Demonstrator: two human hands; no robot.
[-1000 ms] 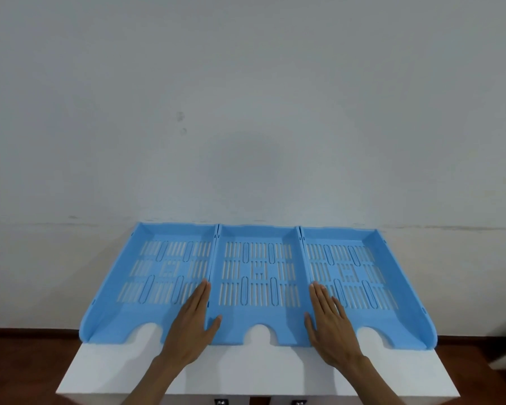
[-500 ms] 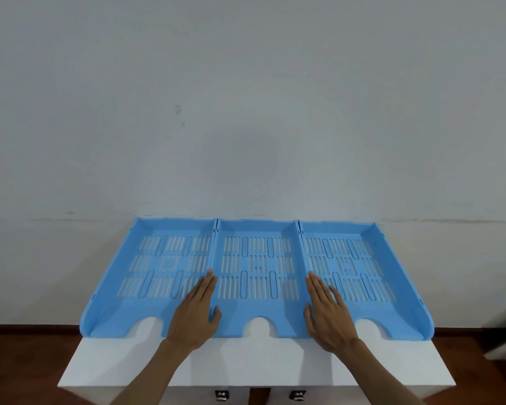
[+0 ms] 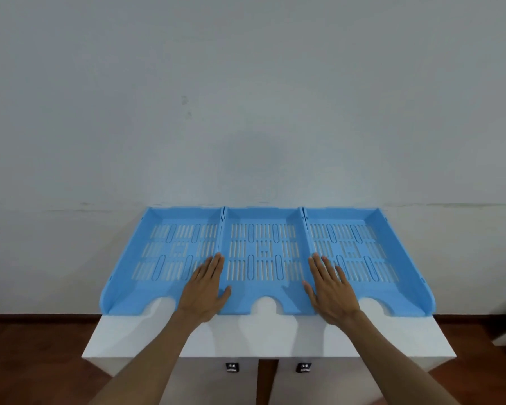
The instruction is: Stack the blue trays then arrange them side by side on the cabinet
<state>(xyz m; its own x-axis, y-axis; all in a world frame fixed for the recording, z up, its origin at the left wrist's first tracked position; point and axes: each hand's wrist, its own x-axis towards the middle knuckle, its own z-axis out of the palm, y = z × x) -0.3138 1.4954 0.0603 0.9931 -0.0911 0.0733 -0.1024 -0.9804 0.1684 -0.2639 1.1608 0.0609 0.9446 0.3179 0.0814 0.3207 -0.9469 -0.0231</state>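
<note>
Three blue slotted trays lie side by side on the white cabinet (image 3: 275, 337), their walls touching. The left tray (image 3: 164, 247), the middle tray (image 3: 263, 247) and the right tray (image 3: 360, 247) each have a half-round notch at the front edge. My left hand (image 3: 206, 290) rests flat on the seam between the left and middle trays. My right hand (image 3: 330, 289) rests flat on the seam between the middle and right trays. Both hands have fingers straight and hold nothing.
A plain grey-white wall (image 3: 246, 112) rises right behind the trays. The cabinet has two small black handles (image 3: 233, 367) on its front. Dark wooden floor (image 3: 35, 358) shows on both sides of the cabinet.
The view has shifted, showing more of the cabinet front and my forearms. Both hands stay flat on the tray seams; the trays sit slightly further back toward the wall.
</note>
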